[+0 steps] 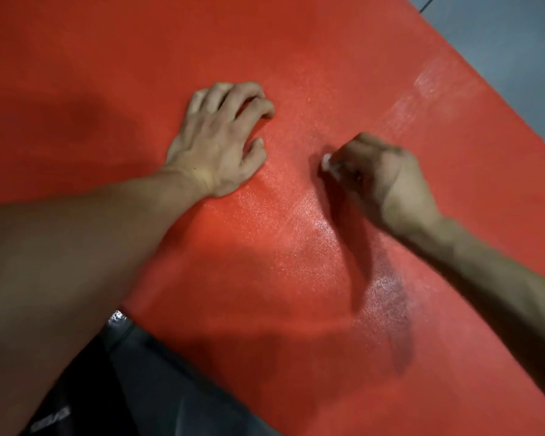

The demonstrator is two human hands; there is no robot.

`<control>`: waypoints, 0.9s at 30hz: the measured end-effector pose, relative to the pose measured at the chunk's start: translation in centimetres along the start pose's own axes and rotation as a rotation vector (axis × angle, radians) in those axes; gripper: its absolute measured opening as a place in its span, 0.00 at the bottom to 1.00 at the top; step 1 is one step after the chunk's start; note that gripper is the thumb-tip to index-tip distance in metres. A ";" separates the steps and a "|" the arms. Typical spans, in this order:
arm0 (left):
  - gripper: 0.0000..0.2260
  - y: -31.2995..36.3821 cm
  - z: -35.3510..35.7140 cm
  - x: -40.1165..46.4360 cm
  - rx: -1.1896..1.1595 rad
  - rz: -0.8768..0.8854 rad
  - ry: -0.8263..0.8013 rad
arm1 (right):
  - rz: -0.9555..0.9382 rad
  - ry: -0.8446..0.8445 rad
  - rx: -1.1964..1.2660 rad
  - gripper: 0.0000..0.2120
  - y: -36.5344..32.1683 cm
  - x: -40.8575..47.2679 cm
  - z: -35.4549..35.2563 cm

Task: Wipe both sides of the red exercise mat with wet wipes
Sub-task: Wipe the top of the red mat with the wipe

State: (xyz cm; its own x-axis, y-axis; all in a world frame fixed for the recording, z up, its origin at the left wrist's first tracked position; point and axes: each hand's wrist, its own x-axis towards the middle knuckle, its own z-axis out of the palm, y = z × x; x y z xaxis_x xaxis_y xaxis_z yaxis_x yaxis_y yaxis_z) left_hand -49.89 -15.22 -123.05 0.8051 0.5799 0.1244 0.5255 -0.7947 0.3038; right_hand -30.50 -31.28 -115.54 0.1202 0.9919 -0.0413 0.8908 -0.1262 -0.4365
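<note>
The red exercise mat (pixel 296 58) fills most of the frame, lying flat on grey floor (pixel 516 42). The left hand (pixel 221 143) presses it at centre, fingers bent, holding nothing. The right hand (pixel 378 180), centre right, grips a white wet wipe (pixel 327 161) against it.

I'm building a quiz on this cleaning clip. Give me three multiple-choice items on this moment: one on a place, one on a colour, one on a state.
1. Where does the left hand rest?
A. on the red textured exercise mat
B. on the grey floor
C. on a knee

2. What colour is the crumpled wet wipe in the right hand?
A. blue
B. white
C. green

3. How does the mat look near the right forearm?
A. torn
B. folded over
C. shiny with wet streaks

Key: 1 A, its palm lies on the mat; 2 B, a white wad shows at the fingertips; 3 C, glossy streaks catch the light.
</note>
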 end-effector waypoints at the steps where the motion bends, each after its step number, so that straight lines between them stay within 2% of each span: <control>1: 0.19 0.0 0.0 0.0 0.002 -0.002 -0.001 | -0.053 -0.063 0.063 0.02 -1.8 -1.1 1.1; 4: 0.19 0.0 -0.1 0.0 0.006 -0.008 -0.004 | -0.267 -0.300 0.258 0.09 -8.1 -5.2 5.2; 6: 0.19 0.1 -0.1 0.0 -0.004 -0.003 -0.005 | -0.396 -0.396 0.269 0.10 -10.1 -6.7 6.4; 8: 0.19 0.1 -0.1 0.0 -0.008 0.000 -0.002 | -0.370 -0.300 0.241 0.07 -8.6 -5.5 5.4; 10: 0.19 0.0 -0.1 -0.1 -0.005 -0.006 0.001 | -0.195 -0.155 0.137 0.03 -5.5 -3.2 3.1; 13: 0.19 0.0 -0.2 -0.1 -0.011 -0.001 -0.010 | 0.009 0.000 -0.016 0.12 -1.7 -1.1 0.7; 16: 0.19 0.0 -0.3 -0.1 -0.006 -0.002 -0.016 | -0.072 -0.094 0.091 0.04 -5.1 -3.3 2.6; 19: 0.20 -0.2 -0.2 -0.3 0.002 0.001 -0.036 | -0.296 -0.315 0.236 0.08 -11.0 -7.6 7.0; 21: 0.20 -0.3 -0.3 -0.3 0.002 0.006 -0.048 | -0.390 -0.322 0.236 0.07 -11.8 -8.3 7.6; 23: 0.20 -0.2 -0.5 -0.5 -0.001 0.004 -0.064 | -0.271 -0.218 0.195 0.03 -9.6 -6.6 6.2; 25: 0.20 -0.2 -0.8 -0.5 -0.002 0.002 -0.074 | -0.099 -0.082 0.077 0.10 -6.3 -4.4 3.8; 27: 0.20 -0.1 -1.4 -0.4 -0.033 0.002 -0.108 | -0.010 -0.012 -0.001 0.13 -4.1 -3.4 2.4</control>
State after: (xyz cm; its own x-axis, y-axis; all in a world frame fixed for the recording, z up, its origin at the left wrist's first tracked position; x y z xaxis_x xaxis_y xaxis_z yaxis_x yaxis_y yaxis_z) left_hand -50.66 -15.16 -121.80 0.8320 0.5544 0.0229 0.5161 -0.7884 0.3349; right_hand -35.64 -34.12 -115.80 0.1064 0.9932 -0.0474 0.8922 -0.1164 -0.4364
